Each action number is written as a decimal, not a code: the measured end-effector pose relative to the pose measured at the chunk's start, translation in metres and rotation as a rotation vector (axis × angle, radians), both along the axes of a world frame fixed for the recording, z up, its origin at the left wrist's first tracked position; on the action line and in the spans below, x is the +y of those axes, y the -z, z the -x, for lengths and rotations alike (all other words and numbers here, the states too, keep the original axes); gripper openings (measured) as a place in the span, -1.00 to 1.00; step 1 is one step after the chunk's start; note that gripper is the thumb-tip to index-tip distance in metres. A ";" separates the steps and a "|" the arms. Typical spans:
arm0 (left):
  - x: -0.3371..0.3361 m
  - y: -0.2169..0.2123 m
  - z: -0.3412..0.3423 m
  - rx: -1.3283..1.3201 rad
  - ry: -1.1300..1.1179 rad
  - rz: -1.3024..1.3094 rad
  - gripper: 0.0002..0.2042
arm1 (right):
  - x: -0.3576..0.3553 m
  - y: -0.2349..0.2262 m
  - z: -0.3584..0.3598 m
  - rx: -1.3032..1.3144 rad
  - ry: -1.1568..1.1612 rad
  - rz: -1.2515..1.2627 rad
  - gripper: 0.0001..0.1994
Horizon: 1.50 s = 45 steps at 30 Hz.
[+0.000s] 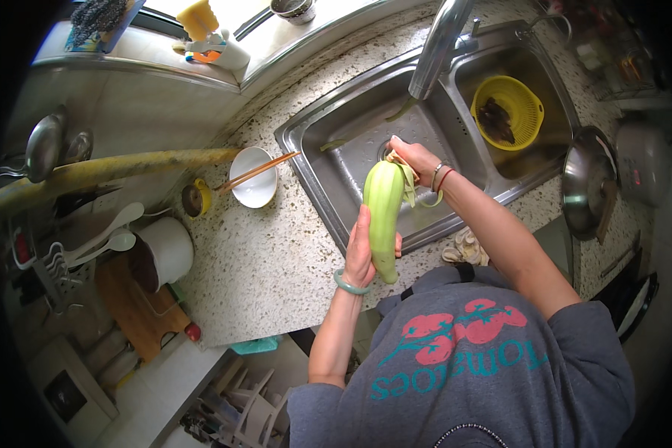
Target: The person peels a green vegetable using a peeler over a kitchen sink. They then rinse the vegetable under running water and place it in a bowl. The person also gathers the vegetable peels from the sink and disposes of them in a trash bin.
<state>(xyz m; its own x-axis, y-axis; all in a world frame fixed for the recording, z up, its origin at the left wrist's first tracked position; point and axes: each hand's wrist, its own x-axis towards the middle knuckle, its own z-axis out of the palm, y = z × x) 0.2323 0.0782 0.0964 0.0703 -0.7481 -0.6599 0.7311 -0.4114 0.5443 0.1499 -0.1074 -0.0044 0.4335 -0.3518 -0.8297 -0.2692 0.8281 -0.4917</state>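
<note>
A long, pale green gourd (384, 205), looking peeled over much of its surface, is held over the near edge of the sink (351, 179). My left hand (360, 252) wraps round its near, narrower end, with the thumb along its side. At the far end, my right hand (420, 160) is closed; what its fingers grip is mostly hidden. Green strips of peel (410, 188) hang beside that hand. Other peel strips (402, 110) lie in the left basin.
A tap (434, 52) reaches over the left basin. The right basin holds a yellow colander (532, 112) with dark pieces inside. Left of the sink stand a white bowl (254, 196) with chopsticks (257, 173) across it and a yellow cup (201, 198). A lid (586, 179) stands at right.
</note>
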 end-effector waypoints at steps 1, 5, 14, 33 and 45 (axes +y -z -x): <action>0.004 0.006 -0.001 0.036 -0.011 0.009 -0.37 | -0.003 -0.002 -0.001 0.000 -0.064 -0.069 -0.73; 0.011 0.002 -0.005 0.236 -0.044 0.118 -0.35 | -0.013 0.017 0.006 0.150 -0.133 0.103 -0.77; -0.010 0.013 -0.016 0.392 -0.229 0.093 -0.36 | -0.019 -0.004 0.021 0.192 0.299 0.599 -0.57; -0.032 0.006 0.010 0.049 -0.288 0.050 -0.40 | 0.058 -0.095 -0.007 0.040 0.128 0.908 -0.63; -0.030 -0.013 0.017 -0.099 -0.229 -0.058 -0.43 | 0.029 -0.073 -0.013 0.109 0.293 0.876 -0.57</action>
